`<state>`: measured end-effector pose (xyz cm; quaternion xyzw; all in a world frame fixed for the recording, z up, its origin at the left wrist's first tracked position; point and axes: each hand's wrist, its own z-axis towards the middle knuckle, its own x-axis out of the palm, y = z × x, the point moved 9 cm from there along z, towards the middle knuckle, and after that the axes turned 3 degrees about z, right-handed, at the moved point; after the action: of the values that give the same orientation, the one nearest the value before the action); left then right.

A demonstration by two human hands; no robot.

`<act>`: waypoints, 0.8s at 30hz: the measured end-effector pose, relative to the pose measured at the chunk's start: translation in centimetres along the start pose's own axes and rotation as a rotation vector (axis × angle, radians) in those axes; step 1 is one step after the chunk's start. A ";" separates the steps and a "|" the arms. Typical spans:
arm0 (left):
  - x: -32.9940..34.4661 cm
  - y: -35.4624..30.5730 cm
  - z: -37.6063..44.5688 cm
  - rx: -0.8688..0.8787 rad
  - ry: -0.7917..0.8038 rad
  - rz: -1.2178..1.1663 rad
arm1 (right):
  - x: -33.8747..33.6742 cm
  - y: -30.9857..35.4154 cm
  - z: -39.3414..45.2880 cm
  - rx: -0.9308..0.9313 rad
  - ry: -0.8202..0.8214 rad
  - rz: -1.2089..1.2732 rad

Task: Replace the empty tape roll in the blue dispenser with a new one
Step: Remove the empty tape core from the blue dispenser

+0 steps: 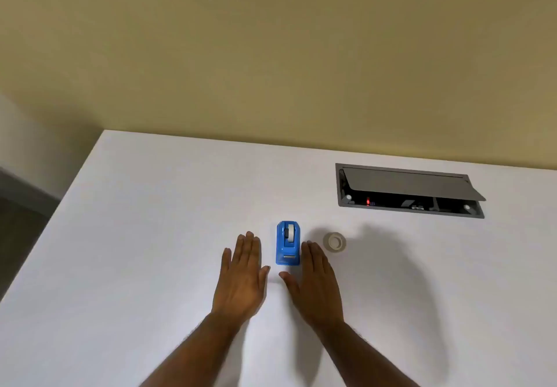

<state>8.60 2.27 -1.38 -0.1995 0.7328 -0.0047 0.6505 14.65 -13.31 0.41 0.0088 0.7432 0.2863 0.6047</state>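
Observation:
A blue tape dispenser [288,243] stands on the white table [150,236], its cutter end toward me and a roll on a dark hub in its well. A separate clear tape roll [334,241] lies flat on the table just to its right. My left hand [242,278] rests flat, palm down, to the left of the dispenser, not touching it. My right hand [316,284] lies flat on the right side, its fingertips close to the dispenser's base and short of the loose roll. Both hands hold nothing.
A grey cable box [410,191] with its lid raised is set into the table at the back right. A yellow wall stands behind the table's far edge. The table's left edge runs diagonally, with dark floor beyond it.

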 end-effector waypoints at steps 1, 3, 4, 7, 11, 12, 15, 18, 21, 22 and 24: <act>0.2 0.3 0.0 -0.017 0.008 0.006 | 0.2 0.0 0.2 -0.004 -0.006 0.012; 0.6 0.7 0.1 -0.033 -0.016 0.022 | 0.4 -0.3 0.5 0.003 -0.025 0.012; 1.0 0.9 0.1 -0.030 -0.029 0.033 | 0.5 -0.3 0.7 0.006 -0.023 0.002; 1.4 0.9 -0.2 -0.012 -0.041 0.040 | 1.0 -0.2 0.6 -0.006 -0.050 0.002; 1.4 0.9 -0.3 -0.013 -0.055 0.064 | 0.9 -0.3 0.8 0.012 -0.095 0.019; 1.3 0.7 -0.3 -0.009 -0.066 0.064 | 1.0 -0.3 0.9 0.018 -0.106 0.030; 1.3 0.9 -0.3 -0.014 -0.073 0.059 | 1.0 -0.3 1.1 0.047 -0.132 0.038; 1.5 1.2 -0.3 -0.024 -0.075 0.049 | 1.2 -0.4 1.3 0.073 -0.149 0.031; 1.6 1.2 -0.2 -0.024 -0.077 0.051 | 1.3 -0.6 1.4 0.079 -0.163 0.030; 1.7 1.2 -0.1 -0.023 -0.079 0.054 | 1.4 -0.7 1.4 0.080 -0.165 0.029; 1.8 1.2 -0.2 -0.021 -0.081 0.047 | 1.4 -0.8 1.4 0.085 -0.166 0.026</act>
<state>7.97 2.82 -3.36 -0.1891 0.7102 0.0267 0.6776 15.79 -12.86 -1.33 0.0680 0.7018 0.2607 0.6594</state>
